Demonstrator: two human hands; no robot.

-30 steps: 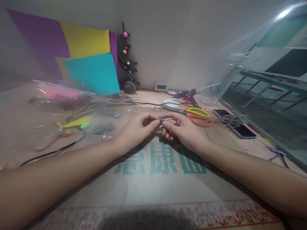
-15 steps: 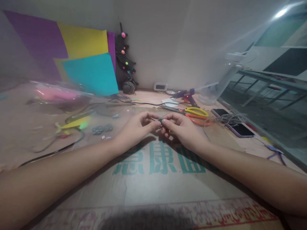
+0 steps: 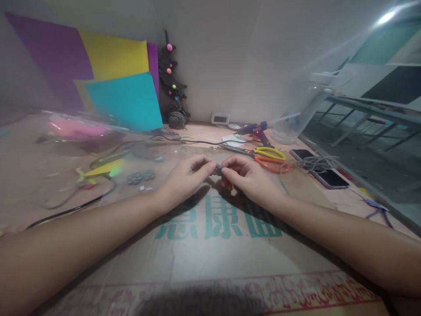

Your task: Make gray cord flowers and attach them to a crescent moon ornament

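Observation:
Between my two hands, over the printed cardboard [image 3: 197, 259], a small dark grey-green piece [image 3: 219, 170] is pinched by the fingertips. My left hand [image 3: 194, 172] grips its left side between thumb and index finger. From the right, my right hand [image 3: 245, 174] pinches the same piece, its other fingers curled beneath. The piece is too small and blurred to name its kind. To the left of my hands lie several similar grey-green flower-shaped pieces [image 3: 140, 177], with small white scraps [image 3: 142, 188] just below them.
Scissors with yellow and orange handles [image 3: 269, 153] lie behind my right hand, near a glue gun [image 3: 261, 134]. Farther right, a grey cable [image 3: 317, 163] rests on a phone [image 3: 332, 179]. A black cord [image 3: 69, 212] runs at left. Coloured sheets [image 3: 125, 103] lean on the wall.
My fingertips have shifted slightly apart, so more of the small grey-green piece shows between them. Arms and table things stay where they were.

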